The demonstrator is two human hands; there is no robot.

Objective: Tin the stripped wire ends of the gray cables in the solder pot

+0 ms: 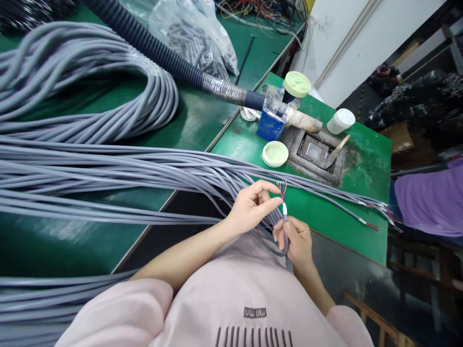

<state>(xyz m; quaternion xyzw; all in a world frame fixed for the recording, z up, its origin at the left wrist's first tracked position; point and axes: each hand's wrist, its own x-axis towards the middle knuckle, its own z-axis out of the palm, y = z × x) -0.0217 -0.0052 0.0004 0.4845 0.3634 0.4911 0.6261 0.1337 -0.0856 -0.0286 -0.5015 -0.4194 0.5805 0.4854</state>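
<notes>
Above a green-topped workbench [336, 217], the right hand [294, 241] is clamped on a grey round multicore cable [285, 219], whose white-sleeved end with fanned coloured wires [281, 190] points upward. The left hand [251, 207] is curled just beside those wires; contact cannot be confirmed. Further long grey cables [108, 168] lie bundled across the bench.

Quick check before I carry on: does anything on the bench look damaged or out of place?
The black corrugated hose has a silvery taped section that looks like a patched repair, and the green bench is stained around the metal recess.
</notes>
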